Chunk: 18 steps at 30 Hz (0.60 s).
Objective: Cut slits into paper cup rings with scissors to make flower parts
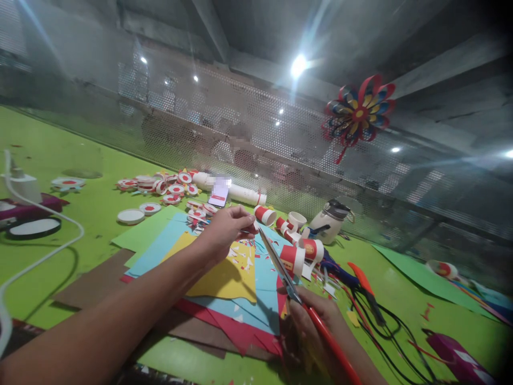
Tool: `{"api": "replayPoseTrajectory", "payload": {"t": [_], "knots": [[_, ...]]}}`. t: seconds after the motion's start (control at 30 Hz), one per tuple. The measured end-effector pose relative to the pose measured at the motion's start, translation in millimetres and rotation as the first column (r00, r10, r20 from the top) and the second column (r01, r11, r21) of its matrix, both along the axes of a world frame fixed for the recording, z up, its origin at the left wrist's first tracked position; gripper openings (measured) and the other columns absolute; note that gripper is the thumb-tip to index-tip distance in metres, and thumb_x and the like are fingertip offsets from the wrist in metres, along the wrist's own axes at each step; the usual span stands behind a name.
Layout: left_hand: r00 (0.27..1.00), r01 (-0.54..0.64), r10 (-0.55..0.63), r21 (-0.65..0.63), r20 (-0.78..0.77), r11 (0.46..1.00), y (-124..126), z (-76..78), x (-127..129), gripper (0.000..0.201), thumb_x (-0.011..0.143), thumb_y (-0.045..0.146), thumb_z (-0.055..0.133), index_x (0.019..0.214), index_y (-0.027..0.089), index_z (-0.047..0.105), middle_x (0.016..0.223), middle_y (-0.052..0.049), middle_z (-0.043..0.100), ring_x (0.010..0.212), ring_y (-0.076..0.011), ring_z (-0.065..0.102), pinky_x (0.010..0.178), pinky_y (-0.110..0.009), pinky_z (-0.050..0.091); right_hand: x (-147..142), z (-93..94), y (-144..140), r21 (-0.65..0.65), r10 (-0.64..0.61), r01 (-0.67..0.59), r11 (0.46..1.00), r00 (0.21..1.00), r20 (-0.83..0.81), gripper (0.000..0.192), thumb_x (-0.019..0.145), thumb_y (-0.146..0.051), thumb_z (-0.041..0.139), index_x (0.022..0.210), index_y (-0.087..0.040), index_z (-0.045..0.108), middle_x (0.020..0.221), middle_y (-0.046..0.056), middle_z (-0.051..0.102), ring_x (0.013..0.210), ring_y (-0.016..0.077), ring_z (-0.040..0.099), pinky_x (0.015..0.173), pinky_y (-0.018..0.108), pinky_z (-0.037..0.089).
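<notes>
In the middle of the head view my left hand (pixel 230 227) pinches a small red-and-white piece of paper (pixel 255 228), mostly hidden by the fingers. My right hand (pixel 310 315), lower right, grips a pair of scissors (pixel 285 275) with red handles. Their blades point up and away, tips close by the left fingertips. Underneath lie stacked sheets: a yellow sheet (pixel 224 283) strewn with red and white paper scraps, light blue paper (pixel 260 315), red paper (pixel 224 325) and brown cardboard (pixel 86 283).
Paper cups (pixel 292 259) lie right of the stack, near a pitcher (pixel 329 222) and an orange-and-blue tool (pixel 363 283) with black cables. Round paper pieces (pixel 176 190), a white roll (pixel 246 193) and a phone (pixel 219 191) stand behind. A white cable (pixel 44 256) loops at left.
</notes>
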<state>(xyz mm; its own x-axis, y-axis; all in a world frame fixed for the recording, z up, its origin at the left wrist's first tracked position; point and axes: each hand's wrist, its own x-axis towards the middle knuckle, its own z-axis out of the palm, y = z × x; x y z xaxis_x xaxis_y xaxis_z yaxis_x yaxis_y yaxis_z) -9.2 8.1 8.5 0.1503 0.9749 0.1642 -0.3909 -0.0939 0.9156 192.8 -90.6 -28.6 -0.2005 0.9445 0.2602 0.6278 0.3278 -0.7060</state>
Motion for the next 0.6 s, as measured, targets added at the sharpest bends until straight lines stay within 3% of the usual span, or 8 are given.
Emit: {"api": "replayPoseTrajectory", "payload": {"t": [0.23,0.6], "knots": [[0.999,-0.044,0.044,-0.014,0.003,0.999,-3.4,0.7,4.2,0.016,0.074,0.016,0.059,0.063,0.014,0.049,0.059,-0.003,0.057,0.059,-0.0118,0.057,0.063,-0.027,0.047,0.3,-1.4,0.5,0.019,-0.066,0.065,0.998,0.994,0.09,0.053,0.077,-0.058,0.044,0.092,-0.013,0.069,0.058,0.003,0.059,0.052,0.0178,0.053,0.048,0.026,0.041],[0.998,-0.053,0.054,-0.023,0.018,0.998,-4.9,0.4,4.6,0.014,0.074,0.014,0.058,0.063,0.013,0.05,0.059,-0.003,0.058,0.058,-0.0114,0.057,0.064,-0.027,0.048,-4.6,3.7,-5.6,-0.084,-0.041,0.038,0.996,0.998,-0.038,0.053,0.08,-0.058,0.044,0.093,-0.012,0.066,0.054,-0.001,0.049,0.046,0.0127,0.045,0.043,0.023,0.034]]}}
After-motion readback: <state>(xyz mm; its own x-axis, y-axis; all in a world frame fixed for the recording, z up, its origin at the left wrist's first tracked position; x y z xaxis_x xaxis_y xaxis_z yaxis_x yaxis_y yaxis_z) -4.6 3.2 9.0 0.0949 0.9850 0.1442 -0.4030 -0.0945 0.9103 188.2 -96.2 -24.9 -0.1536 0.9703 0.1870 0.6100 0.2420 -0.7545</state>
